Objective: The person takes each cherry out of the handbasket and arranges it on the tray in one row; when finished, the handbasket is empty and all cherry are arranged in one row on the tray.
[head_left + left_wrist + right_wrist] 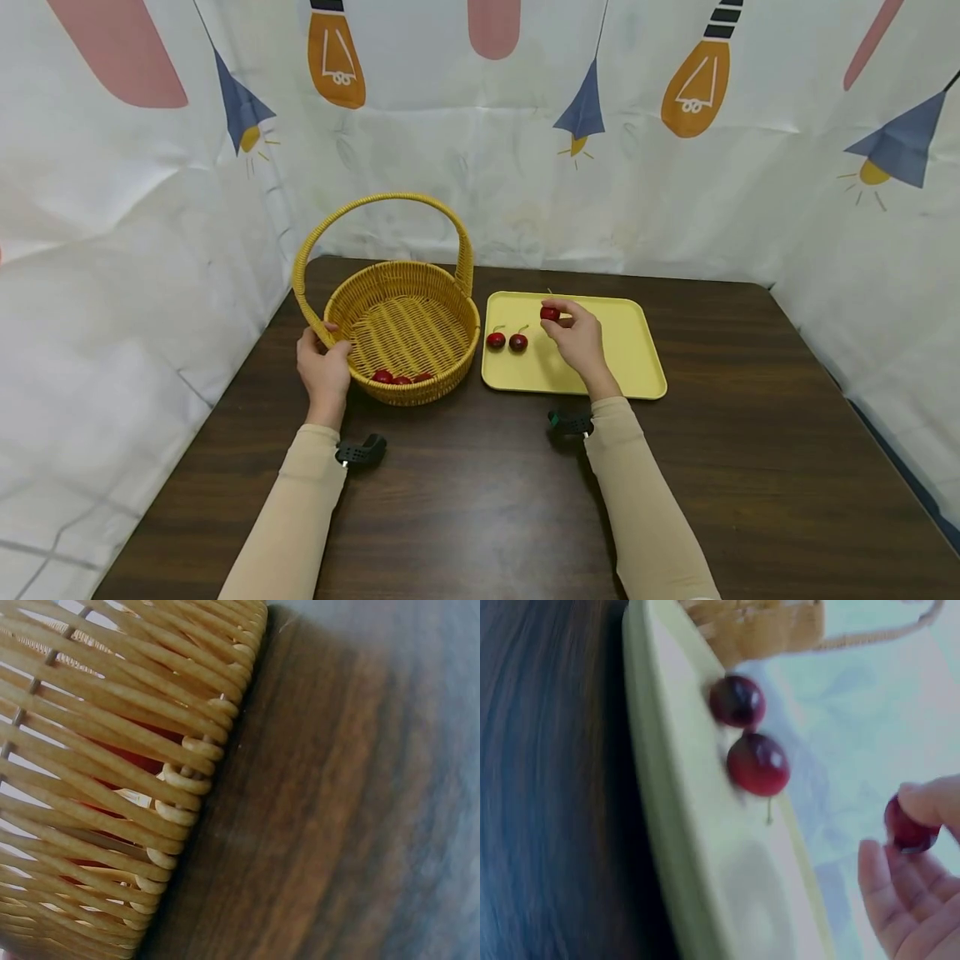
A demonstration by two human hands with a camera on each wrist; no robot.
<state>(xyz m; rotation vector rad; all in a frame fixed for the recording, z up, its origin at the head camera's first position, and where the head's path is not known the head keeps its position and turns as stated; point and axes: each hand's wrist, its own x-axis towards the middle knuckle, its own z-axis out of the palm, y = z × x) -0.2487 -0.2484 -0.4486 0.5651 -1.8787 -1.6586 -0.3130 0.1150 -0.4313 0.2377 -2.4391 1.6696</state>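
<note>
My right hand pinches a dark red cherry between thumb and fingers over the yellow tray. In the right wrist view that cherry is held above the tray's surface. Two more cherries with stems, one on the left and one beside it, lie on the tray's left part. My left hand grips the yellow wicker basket at its left side, where the tall handle meets the rim. Several cherries sit inside the basket at its near side. Through the weave, red patches show in the left wrist view.
Basket and tray stand side by side on a dark wooden table, the tray to the right. A white cloth printed with lamps and bulbs hangs behind the table and along its sides. The basket's handle arches high above the rim.
</note>
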